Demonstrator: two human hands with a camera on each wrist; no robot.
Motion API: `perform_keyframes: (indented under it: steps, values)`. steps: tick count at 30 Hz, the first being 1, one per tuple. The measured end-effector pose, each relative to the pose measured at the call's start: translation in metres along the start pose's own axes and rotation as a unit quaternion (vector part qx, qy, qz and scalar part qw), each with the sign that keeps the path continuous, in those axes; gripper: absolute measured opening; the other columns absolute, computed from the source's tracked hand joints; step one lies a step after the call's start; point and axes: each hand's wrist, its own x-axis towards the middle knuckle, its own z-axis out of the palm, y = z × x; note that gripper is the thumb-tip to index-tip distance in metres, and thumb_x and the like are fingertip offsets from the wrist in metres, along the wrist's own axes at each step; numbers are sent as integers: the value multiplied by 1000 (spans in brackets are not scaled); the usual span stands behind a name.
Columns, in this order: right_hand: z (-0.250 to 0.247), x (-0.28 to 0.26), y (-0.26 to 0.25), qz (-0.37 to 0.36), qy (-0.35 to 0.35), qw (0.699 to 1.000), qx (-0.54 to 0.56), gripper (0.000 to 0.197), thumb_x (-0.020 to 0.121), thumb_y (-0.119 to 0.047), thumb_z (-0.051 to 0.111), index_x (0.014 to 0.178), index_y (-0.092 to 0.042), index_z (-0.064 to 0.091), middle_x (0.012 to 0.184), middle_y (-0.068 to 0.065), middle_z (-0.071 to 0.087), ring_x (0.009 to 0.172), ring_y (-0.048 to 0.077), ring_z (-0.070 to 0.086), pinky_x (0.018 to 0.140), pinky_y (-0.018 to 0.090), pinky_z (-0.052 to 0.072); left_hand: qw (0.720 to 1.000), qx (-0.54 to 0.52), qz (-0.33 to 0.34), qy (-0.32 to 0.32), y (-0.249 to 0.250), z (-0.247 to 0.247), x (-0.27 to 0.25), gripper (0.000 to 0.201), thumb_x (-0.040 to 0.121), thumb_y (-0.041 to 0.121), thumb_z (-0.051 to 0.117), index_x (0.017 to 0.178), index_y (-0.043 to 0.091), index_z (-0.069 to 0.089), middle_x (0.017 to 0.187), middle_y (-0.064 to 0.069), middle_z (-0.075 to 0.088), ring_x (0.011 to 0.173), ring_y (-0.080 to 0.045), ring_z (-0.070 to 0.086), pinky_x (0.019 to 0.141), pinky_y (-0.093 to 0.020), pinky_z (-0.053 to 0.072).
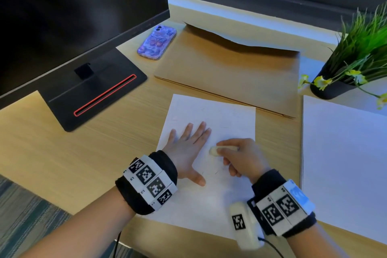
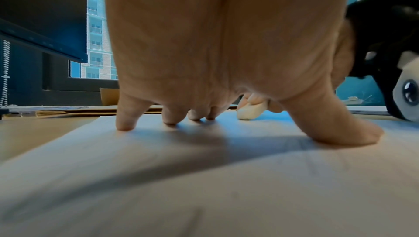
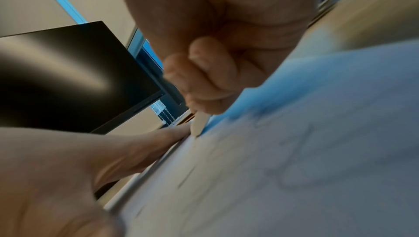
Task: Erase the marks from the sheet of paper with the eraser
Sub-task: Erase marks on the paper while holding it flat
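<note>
Right hand (image 1: 240,158) fingers are curled around the pale eraser (image 1: 215,150), whose tip is pressed onto the sheet of paper (image 1: 228,119) on the desk (image 1: 83,153). Just beside it, the sheet is held down by the left hand (image 1: 186,151), spread flat with straight fingers.

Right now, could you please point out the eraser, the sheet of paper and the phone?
eraser (image 1: 214,151): head view, its rounded tip.
sheet of paper (image 1: 230,115): head view, bare upper area.
phone (image 1: 156,42): head view, middle of its case.

Head camera looks steeply down from above at the worktop (image 1: 62,153). Both wrist cameras sit low, close against the sheet of paper (image 2: 204,187), each seeing the eraser (image 2: 249,112).
</note>
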Motion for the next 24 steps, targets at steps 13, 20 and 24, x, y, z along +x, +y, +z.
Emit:
perform_keyframes:
  steps: [13, 20, 24]
  values:
    - [-1, 2, 2, 0, 7, 1000, 22, 15, 89, -15, 61, 103, -13, 66, 54, 2, 54, 32, 10, 43, 34, 20, 32, 1000, 3, 3, 1, -1, 1, 1, 125, 73, 56, 69, 144, 19, -27, 150, 3, -36, 140, -26, -28, 113, -55, -6]
    - [21, -23, 13, 5, -81, 996, -32, 18, 90, -14, 59, 106, -16, 67, 54, 4, 51, 29, 11, 40, 33, 18, 30, 1000, 14, 2, 3, -1, 1, 1, 126, 73, 58, 69, 145, 19, -27, 151, 3, -35, 141, -27, -26, 112, -55, -5]
    - [4, 2, -5, 1, 1, 1000, -2, 15, 87, -19, 65, 102, -17, 67, 59, 4, 53, 38, 13, 42, 35, 20, 33, 1000, 15, 2, 7, 0, 1, 1, 125, 73, 57, 68, 144, 20, -27, 150, 4, -36, 141, -26, -26, 113, -54, -6]
